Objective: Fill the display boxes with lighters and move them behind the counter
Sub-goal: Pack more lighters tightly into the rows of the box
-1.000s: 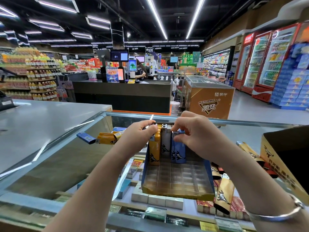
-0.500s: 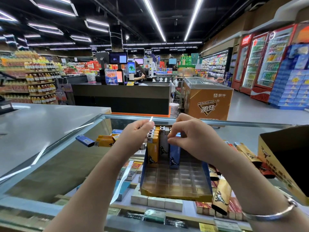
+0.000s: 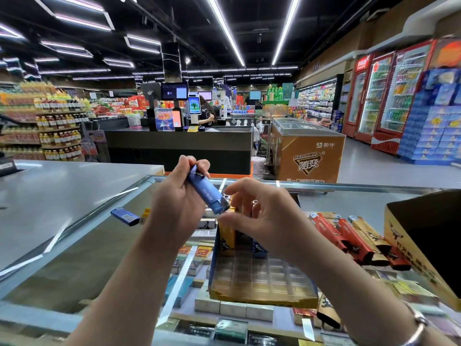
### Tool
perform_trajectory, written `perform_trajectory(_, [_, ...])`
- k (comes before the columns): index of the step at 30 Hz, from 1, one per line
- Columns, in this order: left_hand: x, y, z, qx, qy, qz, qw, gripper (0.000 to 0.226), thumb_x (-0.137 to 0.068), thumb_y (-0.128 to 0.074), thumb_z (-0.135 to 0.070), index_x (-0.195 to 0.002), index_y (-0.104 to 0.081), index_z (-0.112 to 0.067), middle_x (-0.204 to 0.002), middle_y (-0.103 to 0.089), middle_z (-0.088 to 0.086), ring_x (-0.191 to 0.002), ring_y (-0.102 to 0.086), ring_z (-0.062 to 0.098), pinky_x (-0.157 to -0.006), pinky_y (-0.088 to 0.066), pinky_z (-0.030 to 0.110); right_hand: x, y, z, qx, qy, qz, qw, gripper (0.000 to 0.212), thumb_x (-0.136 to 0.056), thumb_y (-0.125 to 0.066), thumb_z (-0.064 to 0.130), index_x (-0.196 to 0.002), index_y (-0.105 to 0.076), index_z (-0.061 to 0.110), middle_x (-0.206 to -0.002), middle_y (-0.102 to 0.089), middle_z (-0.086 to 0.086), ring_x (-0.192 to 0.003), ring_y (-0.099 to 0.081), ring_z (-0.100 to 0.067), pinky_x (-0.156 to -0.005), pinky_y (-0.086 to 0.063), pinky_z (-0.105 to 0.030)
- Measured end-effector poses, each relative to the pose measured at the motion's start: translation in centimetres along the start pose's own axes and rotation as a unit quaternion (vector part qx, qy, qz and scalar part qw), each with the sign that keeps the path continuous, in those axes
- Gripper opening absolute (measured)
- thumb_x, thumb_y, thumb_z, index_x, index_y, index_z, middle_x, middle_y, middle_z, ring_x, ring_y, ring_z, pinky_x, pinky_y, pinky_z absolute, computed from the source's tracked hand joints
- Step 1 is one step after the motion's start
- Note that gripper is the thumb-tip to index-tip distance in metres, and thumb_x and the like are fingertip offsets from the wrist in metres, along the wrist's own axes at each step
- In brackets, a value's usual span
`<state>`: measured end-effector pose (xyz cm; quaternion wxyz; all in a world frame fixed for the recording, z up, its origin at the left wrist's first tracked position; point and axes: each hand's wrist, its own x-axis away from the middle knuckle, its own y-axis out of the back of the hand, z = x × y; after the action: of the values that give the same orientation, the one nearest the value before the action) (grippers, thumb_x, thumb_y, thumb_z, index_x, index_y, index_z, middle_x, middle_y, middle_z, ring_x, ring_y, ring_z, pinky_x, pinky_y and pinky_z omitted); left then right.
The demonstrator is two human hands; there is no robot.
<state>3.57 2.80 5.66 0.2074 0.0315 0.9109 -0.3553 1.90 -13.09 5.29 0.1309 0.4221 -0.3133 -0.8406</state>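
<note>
A grey counter top [image 3: 62, 186] fills the left side, and beside it runs a glass counter [image 3: 82, 248] with packs showing beneath the pane. Near the glass counter's far left edge lies a loose blue lighter [image 3: 124, 216], with a yellow lighter [image 3: 144, 216] just beside it, partly hidden by the wrist.

The left hand [image 3: 178, 203] is raised above the glass, its fingers curled round a blue lighter held up [image 3: 205, 191], which slants from upper left down to lower right. Its lower end hangs just over the display box [image 3: 259, 283].

The display box sits on the glass near the middle, tilted toward the camera. Its clear tray of slots is mostly unfilled; only the back row holds lighters standing upright, among them a yellow one [image 3: 227, 237] and a blue one [image 3: 259, 247].

The right hand [image 3: 264, 221] hovers over that back row with fingers spread and loosely bent, gripping nothing; thumb and forefinger are apart, close to the lower end of the held lighter.

Farther right, a heap of red and tan lighters [image 3: 354, 238] lies on the glass. At the right edge stands an open cardboard box [image 3: 409, 248] with a dark inside.
</note>
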Motion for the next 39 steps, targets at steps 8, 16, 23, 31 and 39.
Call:
perform_trajectory(8, [0.2,-0.1,0.8,-0.232,-0.026,0.066,0.970,0.021,-0.083,-0.042,-0.042,-0.087,-0.045,-0.021,-0.076,-0.059,-0.010,-0.073,-0.051,0.005,-0.072,-0.039,0.023,-0.3,0.7,-0.4,-0.047,0.020,-0.114,0.992,0.014,-0.085,-0.064,0.012,-0.096,-0.062,0.020,-0.071,-0.060,0.007,-0.055,-0.052,-0.007,-0.050,-0.046,-0.019])
perform_trajectory(16, [0.0,0.9,2.0,-0.450,0.008,0.141,0.882,0.033,-0.076,-0.055,-0.055,-0.104,-0.053,-0.037,-0.094,-0.058,-0.026,-0.079,-0.054,-0.019,-0.068,-0.042,0.008,-0.9,4.1,-1.6,-0.374,-0.131,-0.124,0.910,0.011,-0.080,-0.059,0.026,-0.081,-0.064,0.016,-0.059,-0.062,-0.006,-0.049,-0.055,-0.018,-0.043,-0.049,-0.027])
perform_trajectory(23, [-0.2,2.0,2.5,-0.522,0.173,0.167,0.818,0.108,-0.065,-0.083,-0.022,-0.136,-0.009,-0.056,-0.153,-0.016,-0.001,-0.126,-0.041,0.021,-0.100,-0.044,0.039,-0.6,5.6,-3.2,-0.288,-0.144,-0.102,0.941,0.018,-0.083,-0.063,0.002,-0.087,-0.053,0.016,-0.059,-0.060,-0.004,-0.045,-0.054,-0.018,-0.040,-0.044,-0.026])
perform_trajectory(31, [-0.5,2.6,2.7,-0.517,0.171,0.174,0.821,0.087,-0.072,-0.075,-0.005,-0.124,-0.021,-0.051,-0.127,-0.033,-0.004,-0.106,-0.052,0.017,-0.084,-0.055,0.033,0.0,4.4,-3.0,-0.081,-0.082,0.040,0.993,0.025,-0.072,-0.076,0.006,-0.076,-0.061,0.026,-0.072,-0.056,0.000,-0.057,-0.051,-0.002,-0.053,-0.046,-0.019])
perform_trajectory(39, [-0.8,3.0,3.0,-0.488,0.185,0.185,0.833,0.081,-0.063,-0.074,-0.012,-0.124,-0.033,-0.046,-0.120,-0.042,0.001,-0.104,-0.057,0.022,-0.081,-0.057,0.038,0.0,2.2,-2.4,0.108,-0.012,0.085,0.990,0.024,-0.079,-0.072,0.016,-0.084,-0.053,0.029,-0.086,-0.043,0.019,-0.077,-0.047,-0.003,-0.069,-0.039,-0.015])
